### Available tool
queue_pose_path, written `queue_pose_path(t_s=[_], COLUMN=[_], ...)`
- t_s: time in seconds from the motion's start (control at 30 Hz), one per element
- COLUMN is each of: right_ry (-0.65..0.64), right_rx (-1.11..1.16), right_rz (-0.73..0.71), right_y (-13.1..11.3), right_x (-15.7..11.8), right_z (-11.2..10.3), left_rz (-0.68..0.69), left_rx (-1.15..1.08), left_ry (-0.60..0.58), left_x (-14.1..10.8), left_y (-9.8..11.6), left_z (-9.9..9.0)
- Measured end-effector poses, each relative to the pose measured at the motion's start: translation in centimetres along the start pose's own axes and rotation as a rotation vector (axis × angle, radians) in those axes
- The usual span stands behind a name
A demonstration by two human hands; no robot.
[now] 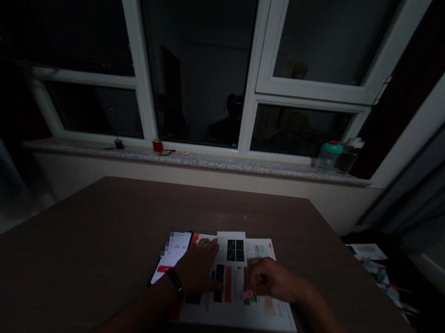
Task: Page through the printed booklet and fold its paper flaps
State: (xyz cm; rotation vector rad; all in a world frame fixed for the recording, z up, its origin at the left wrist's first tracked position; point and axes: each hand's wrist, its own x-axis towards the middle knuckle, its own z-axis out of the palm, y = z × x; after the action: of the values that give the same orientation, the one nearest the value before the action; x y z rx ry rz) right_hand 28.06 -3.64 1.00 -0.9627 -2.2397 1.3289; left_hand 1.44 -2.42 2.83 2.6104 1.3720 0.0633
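Note:
Printed sheets (246, 317) with dark pictures, orange strips and text lie on the brown table. A smaller printed piece (235, 250) with a dark four-part picture lies over their upper part. My left hand (199, 270), with a dark band on its wrist, rests on the left side of the sheets, fingers stretched out. Over the right half, my right hand (270, 280) is closed, its fingers curled around a small pink object (247, 295) whose kind is too dim to make out. A lit phone (175, 257) lies just left of my left hand.
The table (121, 219) reaches toward a granite windowsill (215, 161). On the sill stand a green-lidded shaker bottle (330, 155), a clear bottle (350, 156), a red jar (157, 145) and a small dark item (119, 143). Papers (378, 273) are piled beyond the table's right edge.

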Motion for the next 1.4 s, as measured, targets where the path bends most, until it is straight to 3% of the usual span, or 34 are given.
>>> queue_pose_path(t_s=[0.37,0.63,1.0,1.4], right_ry=[0.128,0.087,-0.061,-0.155], right_rx=[-0.283,-0.251,-0.232,-0.206], right_rz=[-0.084,-0.058,-0.067,-0.049], right_y=[-0.6,-0.4,-0.3,-1.5], right_x=[0.4,0.4,0.3,-0.1], right_z=[-0.1,-0.3,0.7,1.3], left_rz=[-0.015,0.003,0.000,0.015], left_rx=[0.008,0.018,0.019,0.014], left_ry=[-0.016,-0.001,-0.002,0.018], left_x=[-0.2,-0.1,-0.2,-0.1], left_y=[0.5,0.2,0.3,0.0], left_z=[-0.7,-0.2,-0.4,-0.1])
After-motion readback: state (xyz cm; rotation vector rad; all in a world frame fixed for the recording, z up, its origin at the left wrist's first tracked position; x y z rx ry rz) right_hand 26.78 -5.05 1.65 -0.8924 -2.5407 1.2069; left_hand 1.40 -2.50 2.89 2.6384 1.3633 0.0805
